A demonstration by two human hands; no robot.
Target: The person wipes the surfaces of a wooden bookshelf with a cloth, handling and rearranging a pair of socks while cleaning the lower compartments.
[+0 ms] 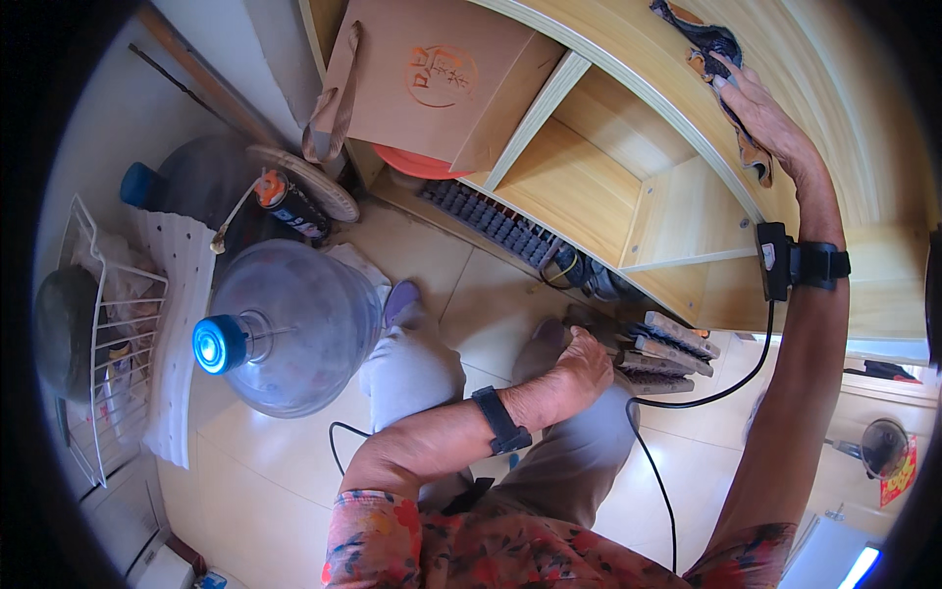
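My right hand (765, 121) presses a dark and orange-brown cloth (717, 55) against the pale wooden top (824, 96) of a shelf unit, at the upper right. Its thumb and fingers rest on the bunched cloth, which trails down beneath the palm. Low in front of me, over my knee, my left hand (587, 368) is loosely curled; its palm side is hidden, so I cannot tell whether it holds anything. Below the top are open wooden compartments (589, 162). One of them holds a brown paper bag (441, 81) with ribbon handles, above a red round item (419, 163).
A large water bottle (302, 331) with a blue cap stands at the left, near a spray can (294, 206) and a white wire rack (125, 331). Several grey slabs (673, 350) lie by my knee. A black cable (699, 403) runs from my right wrist strap.
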